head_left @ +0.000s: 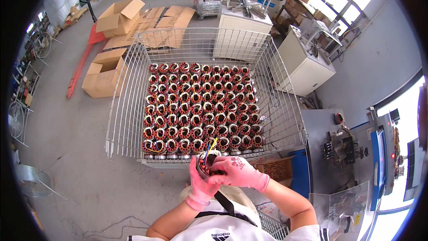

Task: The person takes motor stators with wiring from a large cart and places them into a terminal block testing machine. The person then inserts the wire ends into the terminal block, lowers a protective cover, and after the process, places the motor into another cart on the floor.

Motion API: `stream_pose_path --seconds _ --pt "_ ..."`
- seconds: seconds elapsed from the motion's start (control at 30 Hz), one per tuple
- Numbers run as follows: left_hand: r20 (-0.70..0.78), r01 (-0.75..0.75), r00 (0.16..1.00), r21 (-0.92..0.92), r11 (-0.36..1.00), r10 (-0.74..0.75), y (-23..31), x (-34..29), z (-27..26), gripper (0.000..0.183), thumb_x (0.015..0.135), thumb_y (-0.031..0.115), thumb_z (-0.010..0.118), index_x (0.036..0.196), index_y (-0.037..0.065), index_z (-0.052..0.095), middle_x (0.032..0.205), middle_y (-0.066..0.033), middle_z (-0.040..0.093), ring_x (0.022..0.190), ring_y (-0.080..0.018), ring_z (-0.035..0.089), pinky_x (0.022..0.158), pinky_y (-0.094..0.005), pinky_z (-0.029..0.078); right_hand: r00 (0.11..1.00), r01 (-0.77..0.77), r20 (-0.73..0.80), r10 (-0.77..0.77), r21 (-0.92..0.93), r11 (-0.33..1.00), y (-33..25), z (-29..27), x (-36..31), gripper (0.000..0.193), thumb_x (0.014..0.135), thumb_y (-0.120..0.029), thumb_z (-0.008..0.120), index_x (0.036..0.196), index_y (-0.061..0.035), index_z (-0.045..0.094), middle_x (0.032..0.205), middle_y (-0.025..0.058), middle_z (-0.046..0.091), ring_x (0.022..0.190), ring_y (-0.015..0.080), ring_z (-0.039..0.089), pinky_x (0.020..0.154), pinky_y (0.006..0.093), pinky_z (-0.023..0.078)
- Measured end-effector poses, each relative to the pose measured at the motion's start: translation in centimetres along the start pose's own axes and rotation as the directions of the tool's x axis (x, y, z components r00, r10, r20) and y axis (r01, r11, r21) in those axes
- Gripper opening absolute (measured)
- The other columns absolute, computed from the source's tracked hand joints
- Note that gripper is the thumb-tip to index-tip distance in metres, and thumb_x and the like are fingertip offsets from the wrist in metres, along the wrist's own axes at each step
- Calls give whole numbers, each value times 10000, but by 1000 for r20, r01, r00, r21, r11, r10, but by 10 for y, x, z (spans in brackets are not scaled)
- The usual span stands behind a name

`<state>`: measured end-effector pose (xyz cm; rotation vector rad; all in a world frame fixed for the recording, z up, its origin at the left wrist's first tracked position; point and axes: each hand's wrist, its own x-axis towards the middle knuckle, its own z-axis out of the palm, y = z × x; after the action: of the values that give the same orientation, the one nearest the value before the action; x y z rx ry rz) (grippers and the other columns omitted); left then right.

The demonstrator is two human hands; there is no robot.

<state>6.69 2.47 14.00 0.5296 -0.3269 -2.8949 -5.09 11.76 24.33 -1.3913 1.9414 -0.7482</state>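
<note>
Both my hands wear pink gloves and meet in front of a wire-mesh cage. My left hand (201, 186) is closed around the side of a motor stator (204, 166), a ring with reddish windings. Blue and yellow lead wires (211, 146) stick up from it. Over the stator's right side, my right hand (238, 172) is bent, its fingers pressed on the near rim; the fingertips are partly hidden. Just beyond, rows of similar stators (196, 108) stand in the cage, with white lacing and yellow leads on top.
The wire-mesh cage (292, 102) surrounds the stators, its near side low. Open cardboard boxes (104, 73) and a red pallet jack (82, 64) stand left. At right are white cabinets (303, 64), a grey machine bench (323, 136) and a clear panel (347, 205).
</note>
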Motion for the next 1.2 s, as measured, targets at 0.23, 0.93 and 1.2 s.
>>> stream_pose_path --seconds 0.23,0.93,1.2 --pt "90 -42 996 669 742 -25 64 64 -24 578 882 346 630 1301 18 404 1248 -120 551 1137 -249 546 1043 -418 366 967 199 155 -203 43 979 68 -7 95 368 787 -242 736 1018 21 624 1084 140 594 904 274 625 814 338 502" --pt "38 527 626 715 -458 779 471 280 -149 829 801 70 656 1501 73 212 1375 -191 463 1161 -301 527 941 -385 445 435 -814 -547 715 101 572 579 -91 571 433 819 -426 618 1013 -40 641 1066 159 658 996 306 641 865 417 507" --pt "57 568 666 607 -556 743 464 302 -113 783 775 89 753 1407 -66 317 1204 -239 550 1038 -306 585 917 -397 487 477 -866 -424 770 -79 494 623 -107 649 434 902 -427 498 927 -53 718 956 157 705 905 321 685 747 444 549"
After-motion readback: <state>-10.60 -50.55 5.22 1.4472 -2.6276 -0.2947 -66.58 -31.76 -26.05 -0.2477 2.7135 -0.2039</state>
